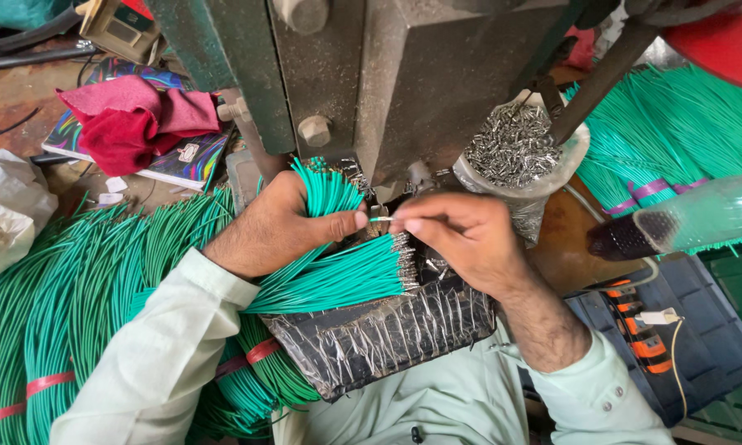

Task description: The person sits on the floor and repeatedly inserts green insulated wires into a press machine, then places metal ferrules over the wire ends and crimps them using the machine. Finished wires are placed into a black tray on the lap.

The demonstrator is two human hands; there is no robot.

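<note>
My left hand grips a bunch of green wires that fans upward in front of a grey press machine. My right hand pinches a single green wire between thumb and fingers, its tip meeting my left thumb just below the machine's head. Under both hands lies a stack of green wires with metal terminals on their ends, resting on a tape-wrapped black tray.
A clear bag of small metal terminals sits right of the machine. Banded bundles of green wire lie at left and upper right. A red cloth on a colourful book lies upper left. A power strip is lower right.
</note>
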